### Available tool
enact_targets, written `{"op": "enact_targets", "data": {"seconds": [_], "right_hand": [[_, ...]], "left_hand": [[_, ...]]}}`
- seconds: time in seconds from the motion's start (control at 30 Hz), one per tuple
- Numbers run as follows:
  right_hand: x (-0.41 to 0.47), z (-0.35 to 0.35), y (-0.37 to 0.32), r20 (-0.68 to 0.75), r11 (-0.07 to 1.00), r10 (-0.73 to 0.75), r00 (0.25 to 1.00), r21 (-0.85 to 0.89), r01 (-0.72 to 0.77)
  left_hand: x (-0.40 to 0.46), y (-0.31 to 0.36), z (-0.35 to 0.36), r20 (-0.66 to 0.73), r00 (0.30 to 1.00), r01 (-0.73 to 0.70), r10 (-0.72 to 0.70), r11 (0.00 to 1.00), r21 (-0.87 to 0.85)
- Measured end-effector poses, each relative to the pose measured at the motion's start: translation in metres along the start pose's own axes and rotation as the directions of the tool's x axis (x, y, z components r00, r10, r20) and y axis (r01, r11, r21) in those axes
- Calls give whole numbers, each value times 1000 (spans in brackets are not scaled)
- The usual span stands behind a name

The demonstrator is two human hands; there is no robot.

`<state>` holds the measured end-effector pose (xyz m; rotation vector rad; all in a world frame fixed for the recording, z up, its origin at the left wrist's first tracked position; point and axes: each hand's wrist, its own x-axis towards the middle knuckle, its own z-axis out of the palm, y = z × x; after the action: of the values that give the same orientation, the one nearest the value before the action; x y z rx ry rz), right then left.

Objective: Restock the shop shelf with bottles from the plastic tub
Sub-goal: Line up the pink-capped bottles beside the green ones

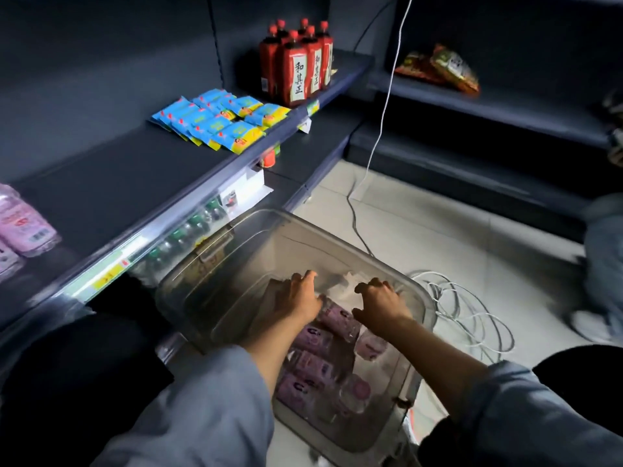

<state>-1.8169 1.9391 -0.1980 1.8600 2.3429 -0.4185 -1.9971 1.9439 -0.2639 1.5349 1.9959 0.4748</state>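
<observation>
I see both hands down inside the clear plastic tub (418, 298) on the floor: the left hand (301, 293) and the right hand (379, 299) have curled fingers over purple-labelled bottles (337, 320) lying along its near side, though I cannot tell whether either actually grips one. The dark shelf (135, 183) stands just left of the tub, with pink bottles (23, 227) at its left edge.
</observation>
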Motion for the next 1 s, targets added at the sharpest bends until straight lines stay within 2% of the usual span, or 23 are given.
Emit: {"op": "enact_targets", "data": {"seconds": [0.13,0.27,0.33,0.4,0.47,0.5,0.53,0.57,0.67,0.73,0.87,1.0], "right_hand": [[-5,2,4,2,1000,-5,1000,-20,5],[-5,6,9,53,997,9,999,-79,-5],[-8,10,12,84,993,24,996,-120,-14],[-13,18,17,119,987,54,991,-156,-35],[-16,26,20,164,984,71,984,-175,-42],[-14,28,21,178,984,76,981,-175,-44],[-11,30,22,191,984,80,978,-171,-47],[-9,32,22,207,984,85,975,-172,-49],[-1,38,23,235,972,95,967,-232,-40],[2,43,23,254,959,93,963,-284,-18],[3,52,20,242,943,53,969,-332,31],[0,53,18,188,924,0,982,-374,72]], "left_hand": [[31,-8,48,40,998,-44,46,998,-41],[-6,17,31,37,994,-109,105,988,112],[-25,22,27,107,987,-136,121,978,157],[-41,27,31,238,962,-177,132,968,180],[-55,29,39,462,880,-218,111,958,185],[-59,33,41,603,794,-249,79,947,204],[-60,37,45,732,678,-290,60,938,192],[-60,40,48,814,579,-331,55,928,173],[-51,47,51,913,401,-503,78,851,148],[-49,52,50,931,357,-556,69,817,153],[-55,52,55,916,381,-574,122,809,131],[-64,40,56,866,456,-570,203,814,110]]}}
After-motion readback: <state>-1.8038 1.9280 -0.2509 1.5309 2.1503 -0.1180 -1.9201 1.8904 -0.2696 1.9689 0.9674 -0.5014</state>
